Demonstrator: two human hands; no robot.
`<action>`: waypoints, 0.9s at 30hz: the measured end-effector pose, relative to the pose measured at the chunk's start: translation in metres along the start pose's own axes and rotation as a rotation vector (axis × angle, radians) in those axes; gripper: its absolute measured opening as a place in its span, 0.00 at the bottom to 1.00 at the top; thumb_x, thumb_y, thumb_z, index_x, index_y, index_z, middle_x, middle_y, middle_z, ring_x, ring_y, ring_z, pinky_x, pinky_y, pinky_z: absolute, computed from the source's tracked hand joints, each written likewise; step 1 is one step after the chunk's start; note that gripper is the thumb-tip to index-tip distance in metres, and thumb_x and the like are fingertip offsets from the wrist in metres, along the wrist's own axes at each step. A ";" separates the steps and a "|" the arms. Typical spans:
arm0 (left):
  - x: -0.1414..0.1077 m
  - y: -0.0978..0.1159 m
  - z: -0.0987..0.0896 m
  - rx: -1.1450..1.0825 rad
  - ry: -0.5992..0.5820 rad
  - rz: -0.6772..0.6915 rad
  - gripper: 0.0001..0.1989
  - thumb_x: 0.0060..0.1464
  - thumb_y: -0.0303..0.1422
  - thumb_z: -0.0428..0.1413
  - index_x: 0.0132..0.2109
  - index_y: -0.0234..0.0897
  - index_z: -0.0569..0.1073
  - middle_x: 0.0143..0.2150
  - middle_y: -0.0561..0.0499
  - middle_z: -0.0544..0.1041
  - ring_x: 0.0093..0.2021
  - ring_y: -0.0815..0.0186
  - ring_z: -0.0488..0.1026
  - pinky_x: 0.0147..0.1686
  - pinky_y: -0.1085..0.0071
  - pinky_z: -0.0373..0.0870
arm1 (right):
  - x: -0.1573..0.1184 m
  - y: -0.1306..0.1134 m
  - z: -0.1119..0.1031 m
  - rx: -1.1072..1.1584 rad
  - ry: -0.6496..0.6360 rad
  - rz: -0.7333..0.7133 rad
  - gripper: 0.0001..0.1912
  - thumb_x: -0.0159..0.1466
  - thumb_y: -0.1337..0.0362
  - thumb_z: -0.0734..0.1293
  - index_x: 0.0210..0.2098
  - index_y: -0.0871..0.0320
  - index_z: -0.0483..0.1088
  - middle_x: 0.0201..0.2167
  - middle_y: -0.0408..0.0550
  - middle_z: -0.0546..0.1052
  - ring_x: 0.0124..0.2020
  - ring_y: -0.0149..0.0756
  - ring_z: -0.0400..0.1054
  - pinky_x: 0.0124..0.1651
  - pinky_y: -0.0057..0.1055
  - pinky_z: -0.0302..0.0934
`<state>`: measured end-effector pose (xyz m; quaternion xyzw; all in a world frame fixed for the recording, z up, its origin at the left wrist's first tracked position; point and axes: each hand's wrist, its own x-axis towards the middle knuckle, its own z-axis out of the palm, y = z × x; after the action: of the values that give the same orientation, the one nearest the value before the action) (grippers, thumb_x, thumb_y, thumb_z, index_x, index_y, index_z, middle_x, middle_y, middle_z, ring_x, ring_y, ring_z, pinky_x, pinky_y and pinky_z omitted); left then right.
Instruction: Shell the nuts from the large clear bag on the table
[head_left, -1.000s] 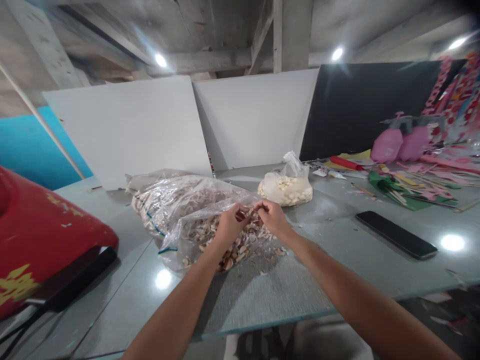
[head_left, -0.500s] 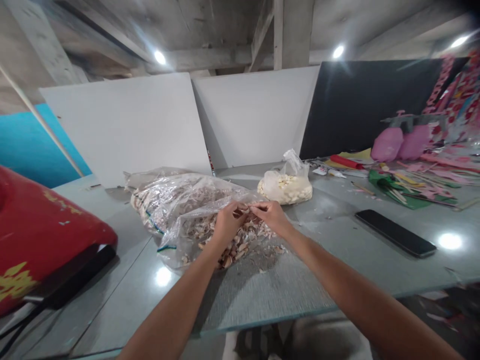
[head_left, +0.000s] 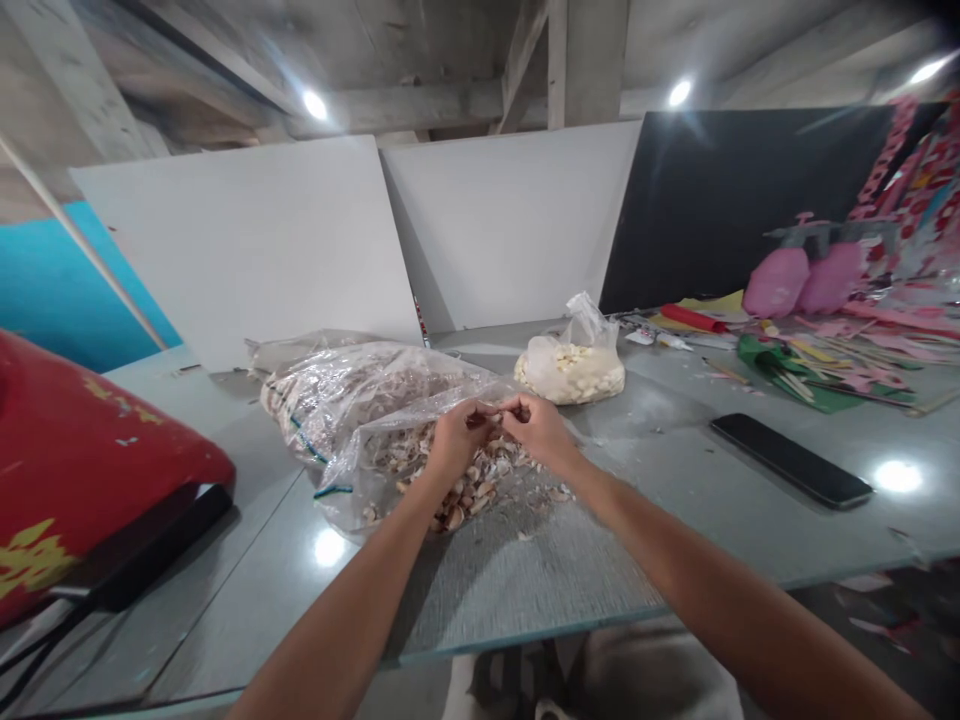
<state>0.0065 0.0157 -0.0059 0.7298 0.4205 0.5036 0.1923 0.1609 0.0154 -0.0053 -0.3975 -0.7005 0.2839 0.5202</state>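
Note:
My left hand (head_left: 459, 436) and my right hand (head_left: 537, 428) meet fingertip to fingertip over a pile of garlic cloves (head_left: 476, 490) and loose papery skins. Both are closed in a pinch on one small garlic clove, mostly hidden by the fingers. The pile spills from the mouth of a large clear plastic bag (head_left: 360, 385), which lies on its side to the left and holds more of the same. Just beyond my right hand stands a smaller clear bag (head_left: 574, 368) with pale, peeled cloves in it.
A red container (head_left: 112, 470) with a black object (head_left: 165, 550) and cable is at the left. On the right lie a black phone (head_left: 791, 460), green paper (head_left: 806, 375) with sticks, and pink spray bottles (head_left: 780, 282). White boards (head_left: 510, 230) lean behind the grey table (head_left: 525, 590).
My fingers have shifted slightly, with the right ones more bent around the small piece. The view has tilted a little; the bags and pile stay in place.

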 end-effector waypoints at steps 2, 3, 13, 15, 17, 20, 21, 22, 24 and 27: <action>0.001 0.001 0.002 -0.087 0.024 -0.067 0.11 0.46 0.31 0.57 0.39 0.33 0.74 0.30 0.49 0.76 0.30 0.67 0.72 0.30 0.73 0.68 | 0.000 -0.007 -0.005 0.056 -0.022 -0.002 0.13 0.56 0.62 0.61 0.35 0.62 0.71 0.21 0.43 0.72 0.22 0.29 0.64 0.24 0.23 0.57; 0.001 0.002 0.003 -0.127 0.029 -0.087 0.12 0.46 0.32 0.57 0.39 0.32 0.74 0.30 0.49 0.76 0.29 0.67 0.72 0.30 0.73 0.68 | 0.000 -0.010 -0.007 0.061 -0.022 -0.015 0.13 0.56 0.60 0.61 0.35 0.62 0.71 0.22 0.44 0.72 0.22 0.29 0.64 0.25 0.24 0.58; 0.002 0.003 0.004 -0.186 0.015 -0.089 0.14 0.44 0.34 0.59 0.39 0.32 0.76 0.30 0.49 0.77 0.29 0.67 0.71 0.30 0.73 0.68 | 0.002 -0.012 -0.009 0.125 0.027 -0.126 0.10 0.54 0.58 0.66 0.29 0.58 0.64 0.25 0.40 0.67 0.27 0.28 0.62 0.30 0.24 0.58; 0.002 0.005 0.003 -0.205 0.008 -0.094 0.14 0.44 0.33 0.59 0.39 0.32 0.76 0.29 0.49 0.77 0.29 0.67 0.72 0.31 0.73 0.67 | 0.002 -0.012 -0.009 0.130 0.031 -0.130 0.10 0.54 0.58 0.65 0.29 0.58 0.64 0.25 0.40 0.66 0.28 0.28 0.61 0.31 0.24 0.58; 0.002 0.007 0.002 -0.234 0.000 -0.108 0.14 0.44 0.33 0.59 0.39 0.32 0.76 0.29 0.49 0.77 0.29 0.66 0.72 0.31 0.73 0.67 | 0.001 -0.012 -0.009 0.127 0.045 -0.135 0.09 0.54 0.59 0.66 0.29 0.58 0.64 0.26 0.40 0.67 0.28 0.28 0.61 0.32 0.25 0.58; 0.001 0.010 0.001 -0.244 0.001 -0.125 0.13 0.43 0.32 0.59 0.38 0.32 0.76 0.28 0.50 0.77 0.28 0.67 0.72 0.30 0.74 0.67 | 0.002 -0.010 -0.009 0.112 0.050 -0.130 0.09 0.54 0.59 0.66 0.29 0.58 0.64 0.26 0.41 0.67 0.28 0.29 0.61 0.32 0.25 0.58; 0.002 0.011 0.001 -0.241 0.004 -0.123 0.12 0.43 0.31 0.59 0.38 0.33 0.77 0.28 0.50 0.77 0.28 0.67 0.72 0.30 0.74 0.67 | 0.002 -0.009 -0.008 0.112 0.044 -0.123 0.10 0.54 0.59 0.66 0.29 0.58 0.64 0.26 0.41 0.67 0.28 0.29 0.62 0.32 0.25 0.58; 0.002 0.010 0.001 -0.236 0.007 -0.116 0.12 0.43 0.31 0.59 0.38 0.33 0.77 0.29 0.49 0.77 0.29 0.67 0.72 0.31 0.74 0.67 | 0.003 -0.009 -0.008 0.115 0.038 -0.117 0.10 0.54 0.58 0.66 0.30 0.58 0.64 0.26 0.41 0.67 0.27 0.29 0.62 0.32 0.25 0.58; 0.002 0.009 0.001 -0.220 0.011 -0.092 0.11 0.43 0.30 0.58 0.38 0.33 0.77 0.31 0.48 0.78 0.30 0.66 0.72 0.32 0.73 0.67 | 0.003 -0.007 -0.007 0.124 0.034 -0.109 0.10 0.54 0.58 0.66 0.30 0.58 0.63 0.26 0.41 0.67 0.26 0.28 0.62 0.31 0.25 0.58; 0.002 0.009 0.000 -0.208 -0.001 -0.079 0.12 0.44 0.31 0.58 0.38 0.33 0.77 0.32 0.47 0.78 0.31 0.66 0.72 0.33 0.73 0.67 | 0.004 -0.005 -0.006 0.127 0.029 -0.117 0.11 0.54 0.58 0.66 0.30 0.58 0.63 0.26 0.41 0.67 0.26 0.28 0.62 0.32 0.25 0.58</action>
<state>0.0106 0.0120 0.0011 0.6891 0.3944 0.5360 0.2868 0.1651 0.0161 0.0028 -0.3262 -0.6955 0.2910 0.5703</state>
